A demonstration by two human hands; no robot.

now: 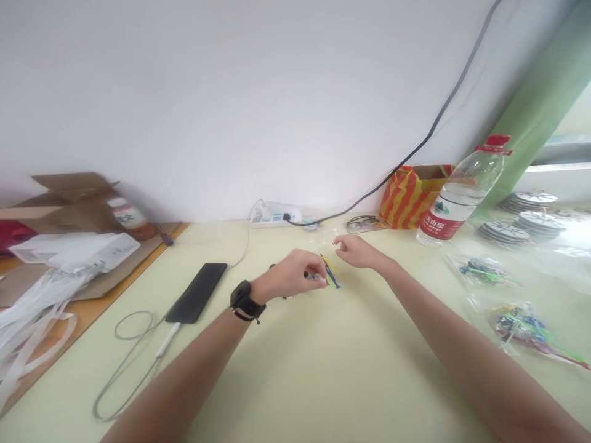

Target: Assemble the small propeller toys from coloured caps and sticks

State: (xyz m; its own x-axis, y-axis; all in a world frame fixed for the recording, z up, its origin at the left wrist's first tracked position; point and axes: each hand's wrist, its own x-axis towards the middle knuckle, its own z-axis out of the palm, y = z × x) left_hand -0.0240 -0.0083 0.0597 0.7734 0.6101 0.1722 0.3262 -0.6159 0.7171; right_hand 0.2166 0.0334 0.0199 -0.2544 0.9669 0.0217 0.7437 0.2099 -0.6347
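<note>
From my end I make out a slim blue stick [333,279] lying aslant on the table [305,369], a thin yellow strip [332,264] close beside it and a bit of bright green [329,280] near its lower end. A small pale piece [316,277] sits pinched in the left hand [295,274], partly hidden by the fingers.

- Black phone [197,294] lies on the pale green tabletop [295,381]; white connector [168,339] at its near end, grey cable [102,383] looped alongside
- White power strip [276,215] sits at the foot of the wall [221,111]; black cord [431,132] climbs from it, up to the right
- Large clear bottle [463,191], red cap, red label; striped red-and-yellow bag [402,195] just beside it
- Far left: open cardboard box [76,197], white-capped bottle [132,218] next to it, white straps [39,332] nearer
</note>
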